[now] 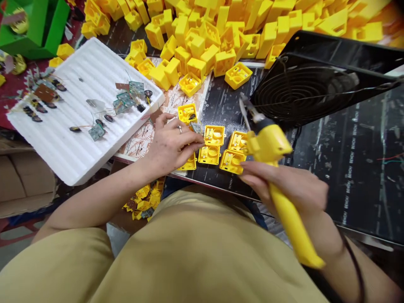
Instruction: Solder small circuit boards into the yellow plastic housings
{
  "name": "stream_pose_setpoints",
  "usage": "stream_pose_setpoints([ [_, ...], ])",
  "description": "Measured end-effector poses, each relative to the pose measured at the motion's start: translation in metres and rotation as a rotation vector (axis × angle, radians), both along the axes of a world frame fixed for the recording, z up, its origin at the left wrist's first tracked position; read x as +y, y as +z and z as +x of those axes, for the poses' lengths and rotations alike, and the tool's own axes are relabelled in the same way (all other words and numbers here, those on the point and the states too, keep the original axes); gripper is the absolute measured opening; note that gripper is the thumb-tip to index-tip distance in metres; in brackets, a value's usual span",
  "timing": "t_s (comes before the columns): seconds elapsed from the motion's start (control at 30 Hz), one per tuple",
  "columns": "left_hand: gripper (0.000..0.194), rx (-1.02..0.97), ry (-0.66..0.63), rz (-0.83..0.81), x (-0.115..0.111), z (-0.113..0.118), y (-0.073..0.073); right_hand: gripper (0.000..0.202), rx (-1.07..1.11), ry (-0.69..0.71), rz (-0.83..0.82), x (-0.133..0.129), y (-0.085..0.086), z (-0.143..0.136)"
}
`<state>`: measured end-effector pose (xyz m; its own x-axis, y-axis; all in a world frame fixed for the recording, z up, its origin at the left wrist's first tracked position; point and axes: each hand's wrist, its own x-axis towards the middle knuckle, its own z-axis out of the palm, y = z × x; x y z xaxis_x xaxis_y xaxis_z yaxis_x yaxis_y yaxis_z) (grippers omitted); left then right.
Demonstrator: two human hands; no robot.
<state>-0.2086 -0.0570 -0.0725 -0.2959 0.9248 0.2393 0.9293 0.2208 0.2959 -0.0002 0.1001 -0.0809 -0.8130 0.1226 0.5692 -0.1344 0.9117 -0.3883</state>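
My right hand (287, 185) is wrapped round the yellow handle of a soldering gun (271, 145). Its metal tip points up and away, over the black bench. Small open yellow plastic cases stand in a group on the bench; one case (232, 161) is just left of my right fingertips. My left hand (176, 143) reaches in from the left, thumb and fingers pinched at the edge of another case (214, 135). What they pinch, if anything, is hidden. A small greyish piece (196, 127) shows beside those fingers. Behind it, one case (187, 113) has a dark round part inside.
A white foam tray (126, 126) on the left carries wired circuit boards (97, 132) and small speakers. Many yellow cases (202, 46) are heaped along the back. A black fan (296, 92) stands at the right. Below the bench edge, a box holds yellow pieces (147, 200).
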Motion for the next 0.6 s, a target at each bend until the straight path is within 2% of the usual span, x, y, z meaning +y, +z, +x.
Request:
stream_pose_setpoints([
  [0.13, 0.02, 0.005, -0.084, -0.065, -0.005, -0.002, 0.0, 0.015, -0.04, 0.038, 0.116, -0.013, -0.02, -0.03],
  [0.23, 0.02, -0.006, -0.102, -0.088, -0.007, -0.002, 0.002, 0.018, -0.044, -0.025, 0.238, -0.02, -0.029, -0.041],
  [0.33, 0.018, -0.04, -0.083, -0.079, -0.004, -0.003, 0.001, 0.019, -0.035, -0.071, 0.237, -0.025, -0.033, -0.044],
  [0.47, 0.018, -0.081, -0.122, -0.128, 0.005, -0.005, -0.003, 0.019, 0.0, -0.095, 0.202, -0.026, -0.031, -0.044],
  [0.6, 0.019, -0.079, -0.161, -0.19, 0.01, -0.007, -0.001, 0.021, 0.049, -0.056, 0.068, -0.018, -0.012, -0.027],
])
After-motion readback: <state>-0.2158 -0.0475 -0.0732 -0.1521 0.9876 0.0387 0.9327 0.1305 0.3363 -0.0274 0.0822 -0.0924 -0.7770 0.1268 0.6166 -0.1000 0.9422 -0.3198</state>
